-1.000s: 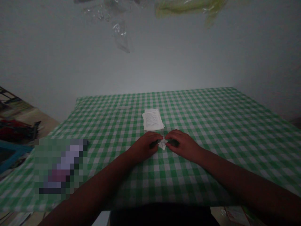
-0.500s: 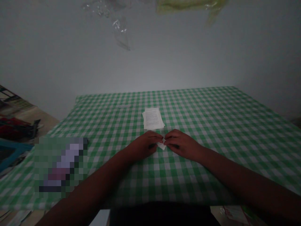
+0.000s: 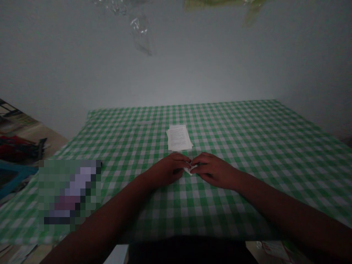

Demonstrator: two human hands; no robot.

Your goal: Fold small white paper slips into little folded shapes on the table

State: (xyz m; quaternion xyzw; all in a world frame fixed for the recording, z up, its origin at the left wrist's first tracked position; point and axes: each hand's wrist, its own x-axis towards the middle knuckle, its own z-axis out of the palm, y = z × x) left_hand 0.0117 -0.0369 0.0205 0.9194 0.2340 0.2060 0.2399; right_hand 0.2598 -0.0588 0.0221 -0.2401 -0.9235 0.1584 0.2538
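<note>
A small piece of white paper (image 3: pixel 188 171), partly folded, lies between my two hands at the middle of the table. My left hand (image 3: pixel 172 169) is closed on its left side, fingertips pressed to the paper. From the right, my right hand (image 3: pixel 211 169) pinches the same paper, thumb and fingers close together. The fingers cover much of the paper, so its full shape is hidden. Just beyond the hands rests a stack of printed paper sheets (image 3: pixel 179 138), its edges slightly uneven.
A green and white checked cloth (image 3: pixel 247 139) covers the table, which meets a pale wall (image 3: pixel 209 66). At the left lies a pixelated, dark-edged object (image 3: pixel 75 187). Clear plastic (image 3: pixel 141 35) hangs on the wall. A faint clear strip (image 3: pixel 144 123) lies toward the back.
My right hand's fingers have shifted slightly left over the paper, covering more of it. My left hand stays almost in place. The view has tilted slightly.
</note>
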